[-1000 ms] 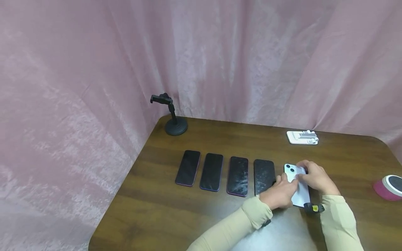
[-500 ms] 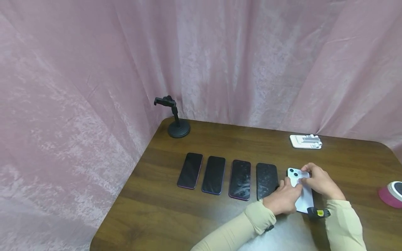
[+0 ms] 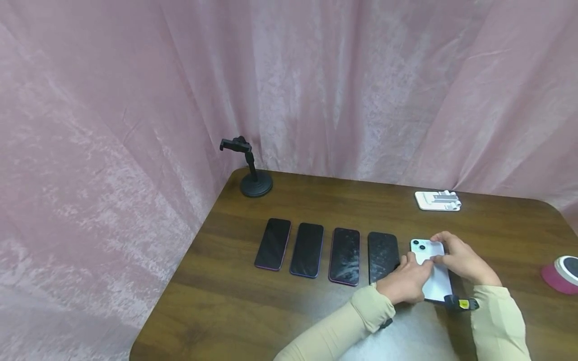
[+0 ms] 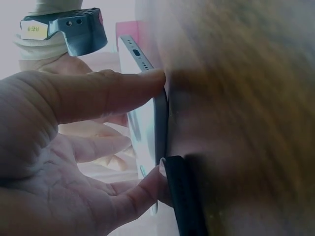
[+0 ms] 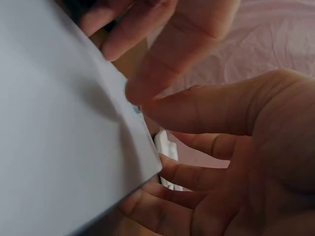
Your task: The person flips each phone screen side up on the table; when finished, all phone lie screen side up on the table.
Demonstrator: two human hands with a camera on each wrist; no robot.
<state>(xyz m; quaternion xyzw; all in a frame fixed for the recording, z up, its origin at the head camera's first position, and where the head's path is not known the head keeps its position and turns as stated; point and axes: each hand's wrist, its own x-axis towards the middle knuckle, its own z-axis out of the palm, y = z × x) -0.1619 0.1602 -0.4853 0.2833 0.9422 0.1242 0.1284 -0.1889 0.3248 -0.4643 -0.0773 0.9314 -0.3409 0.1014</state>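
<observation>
A white smartphone [image 3: 437,288] with two camera lenses lies back up at the right end of a row of phones. My left hand [image 3: 405,282] holds its left side, and in the left wrist view the thumb and a fingertip bear on the phone's edge [image 4: 160,123]. At the upper right of the same phone, my right hand [image 3: 465,261] grips with the thumb over the back and fingers along the side. The right wrist view shows fingertips at the white back's rim [image 5: 147,162]. Beside my left hand lies a dark-screened phone [image 3: 382,253], partly covered by it.
Farther left lie three more phones screen up, the nearest a smudged one [image 3: 345,255]. A black phone stand [image 3: 256,183] stands at the back left. Near the back edge is a white folded stand [image 3: 437,201]. A pink round container [image 3: 560,276] sits at the far right.
The head view has shifted slightly. Both hands stay on the white smartphone with almost the same hold; the row of phones has not moved.
</observation>
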